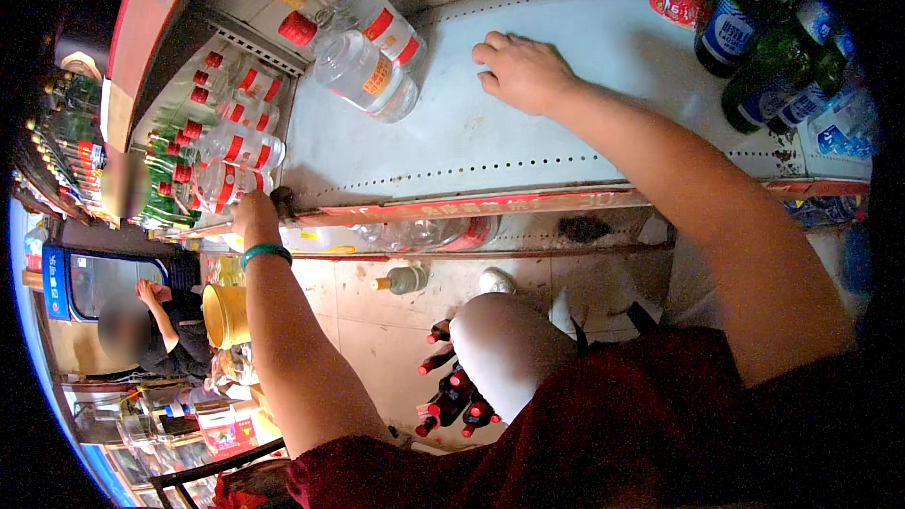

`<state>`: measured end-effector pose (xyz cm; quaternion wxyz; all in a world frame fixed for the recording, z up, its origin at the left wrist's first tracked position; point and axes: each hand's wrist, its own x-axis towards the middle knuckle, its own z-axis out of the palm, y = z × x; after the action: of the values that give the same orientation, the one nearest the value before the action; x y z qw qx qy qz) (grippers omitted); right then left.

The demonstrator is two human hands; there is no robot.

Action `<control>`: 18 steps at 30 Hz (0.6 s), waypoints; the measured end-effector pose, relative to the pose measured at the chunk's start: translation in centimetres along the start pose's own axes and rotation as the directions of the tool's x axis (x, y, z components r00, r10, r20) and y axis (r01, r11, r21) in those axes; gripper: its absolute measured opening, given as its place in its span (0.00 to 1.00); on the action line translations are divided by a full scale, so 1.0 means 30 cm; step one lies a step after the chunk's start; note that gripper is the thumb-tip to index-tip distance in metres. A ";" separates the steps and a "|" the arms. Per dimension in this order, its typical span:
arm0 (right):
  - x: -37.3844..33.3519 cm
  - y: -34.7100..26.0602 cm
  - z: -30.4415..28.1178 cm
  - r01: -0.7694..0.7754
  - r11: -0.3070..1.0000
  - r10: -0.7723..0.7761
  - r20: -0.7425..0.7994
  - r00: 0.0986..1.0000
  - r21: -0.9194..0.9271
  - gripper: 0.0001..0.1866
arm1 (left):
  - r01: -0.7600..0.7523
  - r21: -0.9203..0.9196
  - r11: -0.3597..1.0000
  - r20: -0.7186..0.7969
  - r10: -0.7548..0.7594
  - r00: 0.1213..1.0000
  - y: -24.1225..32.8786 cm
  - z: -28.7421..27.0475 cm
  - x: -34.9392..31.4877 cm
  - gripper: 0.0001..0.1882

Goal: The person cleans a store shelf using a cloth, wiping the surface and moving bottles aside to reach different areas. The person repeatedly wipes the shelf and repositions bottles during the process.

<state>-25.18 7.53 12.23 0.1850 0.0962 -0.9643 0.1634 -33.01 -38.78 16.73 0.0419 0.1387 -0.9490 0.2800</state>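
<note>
My right hand [524, 73] rests on the pale shelf [377, 162], fingers loosely bent and slightly apart, with no object visible in it. At the shelf's front left edge is my left hand [255, 215], with a green bangle on the wrist. Its fingers look curled, and what they close on is hidden; a small dark thing [282, 198] shows beside them. The nearest bottle to it is a clear bottle with a red-and-white label [224, 185]. Between my hands, toward the back, stand larger clear bottles with red caps, one bearing an orange label [368, 77].
Green bottles [731, 28] and a red tag [679, 6] occupy the shelf's right end. Below are a lower shelf with clear bottles [438, 233], a floor bottle [402, 280] and several dark red-capped bottles [452, 396]. A person [174, 330] is at the left, near a yellow bucket [224, 316].
</note>
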 end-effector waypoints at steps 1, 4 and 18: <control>0.000 0.005 0.009 0.006 1.000 -0.006 -0.014 1.000 0.001 0.12 | 0.021 0.085 0.996 -0.033 -0.018 0.999 0.024 -0.038 -0.039 0.15; -0.009 0.001 -0.014 0.003 1.000 -0.004 0.012 1.000 0.017 0.12 | 0.108 0.088 0.990 -0.010 -0.108 0.994 -0.005 -0.127 -0.120 0.14; 0.147 0.120 -0.050 -0.023 0.975 -0.058 0.355 0.933 0.220 0.20 | 0.086 -0.758 -0.647 0.160 -0.055 0.986 -0.281 0.093 -0.712 0.15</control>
<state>-29.61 10.83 14.27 -0.0045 0.1531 -0.9567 0.2474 -10.15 -41.95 15.42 0.1583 0.1029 -0.6404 -0.7445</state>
